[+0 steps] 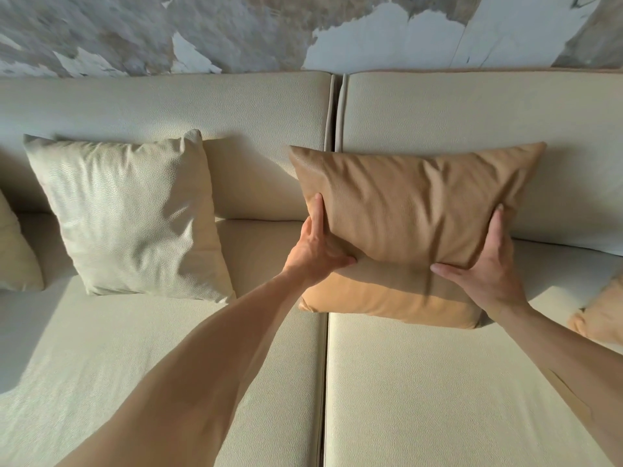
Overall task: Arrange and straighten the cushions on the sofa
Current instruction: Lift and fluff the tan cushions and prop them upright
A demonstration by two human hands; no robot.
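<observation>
A tan leather cushion [409,210] leans against the backrest of the cream sofa [438,382], straddling the seam between its two sections. My left hand [315,246] grips the cushion's left side, thumb pressed into the front. On the right side my right hand [487,264] holds it the same way, fingers along the edge. A cream cushion [131,214] leans upright against the backrest further left, apart from both hands.
Part of another cream cushion [15,251] shows at the left edge, and a corner of a second tan cushion [600,315] at the right edge. A marble-patterned wall [303,28] rises behind the sofa. Broad seat surface lies in front.
</observation>
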